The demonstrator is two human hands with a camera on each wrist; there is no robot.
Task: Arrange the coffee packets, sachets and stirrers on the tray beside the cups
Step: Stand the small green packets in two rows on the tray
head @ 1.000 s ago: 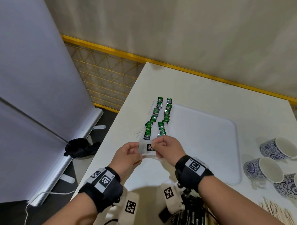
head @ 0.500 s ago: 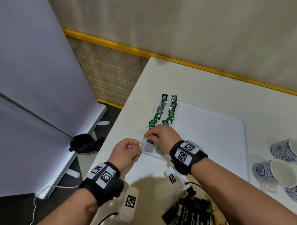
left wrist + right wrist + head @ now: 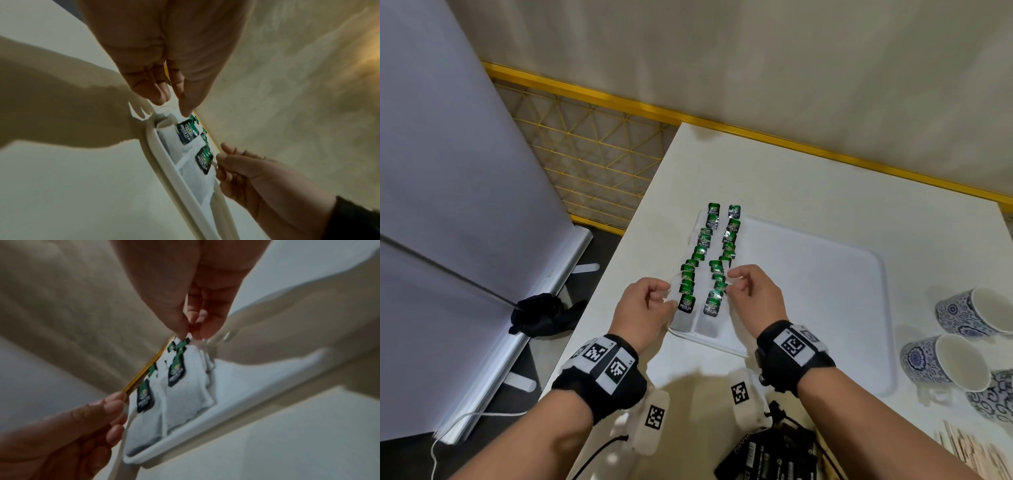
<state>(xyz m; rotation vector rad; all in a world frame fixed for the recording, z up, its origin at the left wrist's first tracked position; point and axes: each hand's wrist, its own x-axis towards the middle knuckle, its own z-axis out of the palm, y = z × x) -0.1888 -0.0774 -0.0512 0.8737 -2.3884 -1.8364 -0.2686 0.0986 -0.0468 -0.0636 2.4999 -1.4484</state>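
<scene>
green-tagged sachets [image 3: 700, 274] lie in two overlapping rows at the left end of the white tray [image 3: 825, 291], and both hands hover at the near end of those rows. the left hand [image 3: 645, 310] sits just left of the nearest sachet in the left row, fingers loosely curled, thumb close to the forefinger; from the head view i cannot tell whether it pinches anything. the left wrist view shows more: thumb and fingertips [image 3: 158, 95] point down over the white bag with a gap between them, holding nothing. the right hand [image 3: 755, 296] is at the right edge of the right row, fingers bent inward. only the right wrist view shows its thumb and forefinger tips closed together just above a green tag, with a thin pale string or bag corner seemingly between them; it is blurred, so the pinch is not certain.

the wrist views also show the tray's raised rim [image 3: 164, 164] with the nearest bags lying flat inside it. farther out, the head view alone takes in the white table [image 3: 808, 178], the blue-patterned cups [image 3: 955, 353] on it off the tray's right end, pale wooden stirrers [image 3: 976, 452] at the lower right, and dark coffee packets [image 3: 774, 459] near the front edge, all off the tray.
</scene>
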